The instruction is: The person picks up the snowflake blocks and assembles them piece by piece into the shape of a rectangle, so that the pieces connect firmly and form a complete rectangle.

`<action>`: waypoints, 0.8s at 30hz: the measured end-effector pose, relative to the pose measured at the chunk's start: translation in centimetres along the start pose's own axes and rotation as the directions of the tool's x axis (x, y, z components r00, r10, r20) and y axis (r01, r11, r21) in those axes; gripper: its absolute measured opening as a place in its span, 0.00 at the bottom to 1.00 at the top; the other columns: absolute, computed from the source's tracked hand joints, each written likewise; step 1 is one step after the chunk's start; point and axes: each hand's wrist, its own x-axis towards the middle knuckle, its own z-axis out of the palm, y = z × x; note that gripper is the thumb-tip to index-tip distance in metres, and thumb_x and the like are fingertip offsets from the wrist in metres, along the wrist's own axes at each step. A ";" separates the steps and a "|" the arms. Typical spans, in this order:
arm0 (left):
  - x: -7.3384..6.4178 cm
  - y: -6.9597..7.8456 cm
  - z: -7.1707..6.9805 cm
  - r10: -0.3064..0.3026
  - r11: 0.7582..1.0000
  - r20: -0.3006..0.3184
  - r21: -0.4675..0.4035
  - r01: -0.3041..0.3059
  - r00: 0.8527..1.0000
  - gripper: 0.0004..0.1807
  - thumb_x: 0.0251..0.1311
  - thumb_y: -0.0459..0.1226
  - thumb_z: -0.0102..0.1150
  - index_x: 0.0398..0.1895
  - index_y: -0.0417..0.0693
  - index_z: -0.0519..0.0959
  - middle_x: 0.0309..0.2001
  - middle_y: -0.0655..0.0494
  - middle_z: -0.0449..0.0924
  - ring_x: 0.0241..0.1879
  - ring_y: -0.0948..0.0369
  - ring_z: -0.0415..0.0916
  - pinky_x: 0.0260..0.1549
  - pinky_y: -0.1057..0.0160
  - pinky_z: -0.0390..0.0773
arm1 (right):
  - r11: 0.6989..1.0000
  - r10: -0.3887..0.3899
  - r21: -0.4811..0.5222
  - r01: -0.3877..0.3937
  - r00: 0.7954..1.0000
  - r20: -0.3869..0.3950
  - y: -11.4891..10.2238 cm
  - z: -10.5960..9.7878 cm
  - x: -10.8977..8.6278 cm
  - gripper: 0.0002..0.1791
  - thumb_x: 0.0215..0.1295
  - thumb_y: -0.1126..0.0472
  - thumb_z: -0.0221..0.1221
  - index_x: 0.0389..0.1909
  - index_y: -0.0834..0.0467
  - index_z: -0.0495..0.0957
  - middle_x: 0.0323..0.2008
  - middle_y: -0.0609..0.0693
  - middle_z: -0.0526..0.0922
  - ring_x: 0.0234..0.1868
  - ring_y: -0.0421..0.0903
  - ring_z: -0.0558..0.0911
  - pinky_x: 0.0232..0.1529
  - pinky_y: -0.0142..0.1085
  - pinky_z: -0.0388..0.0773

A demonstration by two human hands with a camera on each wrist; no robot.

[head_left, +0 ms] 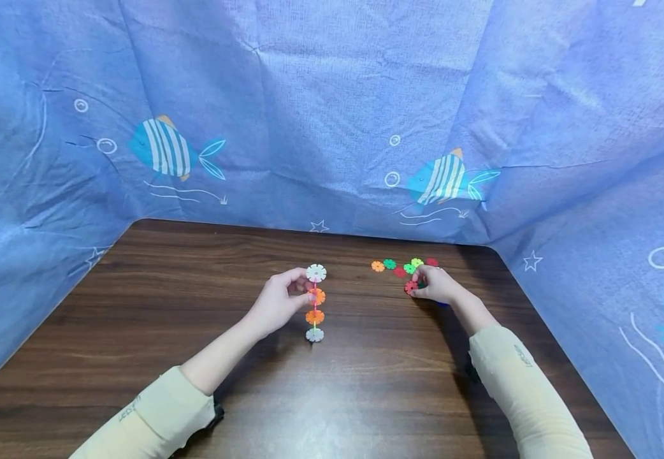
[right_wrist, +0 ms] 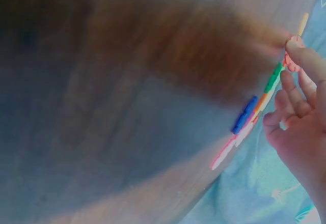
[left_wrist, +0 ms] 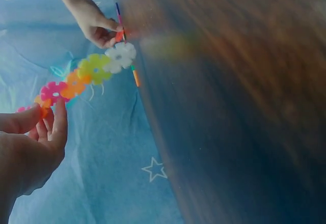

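My left hand (head_left: 277, 299) pinches a chain of interlocked plastic snowflake discs (head_left: 315, 317) near its upper part, holding it above the table. In the left wrist view the chain runs from a white disc (left_wrist: 120, 57) through yellow, orange and pink ones to the left hand (left_wrist: 33, 150). To the right, my right hand (head_left: 436, 284) pinches a red snowflake disc (head_left: 410, 288) between thumb and fingers. The same red disc (right_wrist: 293, 56) shows at the fingertips in the right wrist view. Part of the loose discs is hidden behind that hand.
Several loose discs lie beyond and around the right hand, among them an orange one (head_left: 378, 266), a dark green one (head_left: 389, 264) and a blue one (right_wrist: 245, 115). The brown wooden table (head_left: 194, 268) ends at a blue cloth (head_left: 332, 127) printed with fish.
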 end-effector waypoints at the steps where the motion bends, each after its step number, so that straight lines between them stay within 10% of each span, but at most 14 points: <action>1: 0.0 0.0 0.0 -0.010 1.000 0.008 -0.021 0.010 1.000 0.15 0.50 0.26 0.66 0.43 0.39 0.79 0.32 0.50 0.80 0.34 0.60 0.76 0.32 0.65 0.79 | 1.000 -0.003 0.007 0.003 1.000 -0.010 0.0 0.0 -0.1 0.14 0.47 0.63 0.70 0.30 0.60 0.73 0.26 0.50 0.77 0.28 0.43 0.71 0.33 0.37 0.68; 6: 0.1 -0.2 0.1 -0.050 0.988 0.043 -0.145 0.056 0.998 0.14 0.52 0.22 0.62 0.44 0.35 0.77 0.34 0.44 0.79 0.32 0.60 0.78 0.29 0.62 0.82 | 0.998 -0.025 0.055 0.028 0.998 -0.058 -0.1 0.2 -0.4 0.14 0.47 0.66 0.70 0.29 0.59 0.72 0.25 0.48 0.80 0.28 0.41 0.76 0.35 0.37 0.71; 24: 0.1 -0.3 -0.3 -0.062 0.989 0.038 -0.133 0.066 0.997 0.14 0.52 0.25 0.64 0.44 0.34 0.78 0.32 0.43 0.80 0.30 0.57 0.81 0.31 0.57 0.83 | 0.981 0.022 0.195 0.014 0.984 -0.180 -3.5 -1.7 -0.9 0.09 0.58 0.65 0.63 0.39 0.60 0.77 0.27 0.51 0.85 0.27 0.41 0.82 0.27 0.31 0.74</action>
